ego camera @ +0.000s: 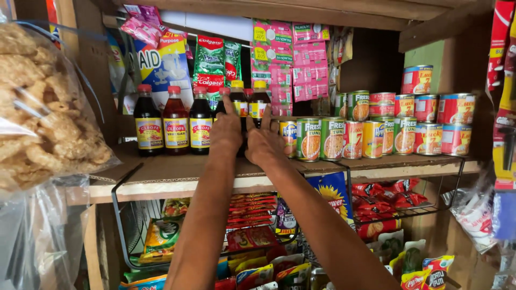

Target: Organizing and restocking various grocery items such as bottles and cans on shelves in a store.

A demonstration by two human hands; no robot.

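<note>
A small shop's wooden shelf [177, 174] fills the view, lined with cardboard and hung about with sachets and packets. Nearest, at the left, a clear bag of pale fried crackers [45, 107] hangs in front of the shelf's left end. Below the front edge, wire baskets [124, 215] hold flat snack packets, red ones on the right side.

Both forearms reach up over the front edge near the middle of the shelf. The left hand [227, 131] lies against a dark yellow-capped sauce bottle [239, 102], its index finger stretched up along the bottle's side, the other fingers curled close; whether they grip the bottle cannot be told. The right hand [264, 142] is just beside it, touching it, fingers bent narrow at the foot of a second yellow-capped bottle [259, 102]; a firm hold cannot be made out.

Left of the hands, three red-capped bottles [174, 121] stand upright in a row near the back. To the right, green, red and yellow tins [371, 134] run toward the right end, stacked two and three high. Behind, strips of pink sachets [293, 59] and green toothpaste sachets [210, 59] hang at the back.
</note>
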